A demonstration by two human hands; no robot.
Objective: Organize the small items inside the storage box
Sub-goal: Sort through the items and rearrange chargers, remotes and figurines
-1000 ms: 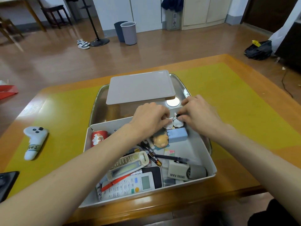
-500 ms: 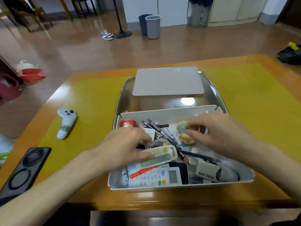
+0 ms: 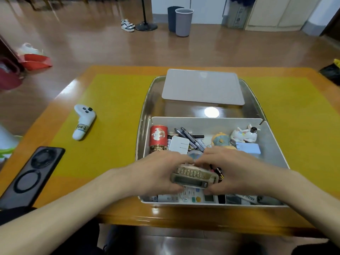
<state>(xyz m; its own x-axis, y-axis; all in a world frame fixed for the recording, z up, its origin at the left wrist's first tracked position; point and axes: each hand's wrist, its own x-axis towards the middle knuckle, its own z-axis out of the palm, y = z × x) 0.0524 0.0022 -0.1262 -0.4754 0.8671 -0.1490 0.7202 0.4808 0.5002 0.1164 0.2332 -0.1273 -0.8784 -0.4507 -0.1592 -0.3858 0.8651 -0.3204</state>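
Beige remote (image 3: 194,178) was gripped at both ends over near part of storage box (image 3: 272,144): left hand (image 3: 158,173) curled on left end, right hand (image 3: 237,172) curled on right end. Box sat in metal tray (image 3: 145,115) on table (image 3: 114,100). Red can (image 3: 158,138) lay at box's 10 o'clock corner, cat figurine (image 3: 243,135) at 2 o'clock. White controller (image 3: 83,121) lay at 9 o'clock of tray.

Evenly bright indoor light from overhead; round glare spot on the metal tray (image 3: 211,112). Soft shadows, wide-angle bending at edges, slight motion blur throughout.
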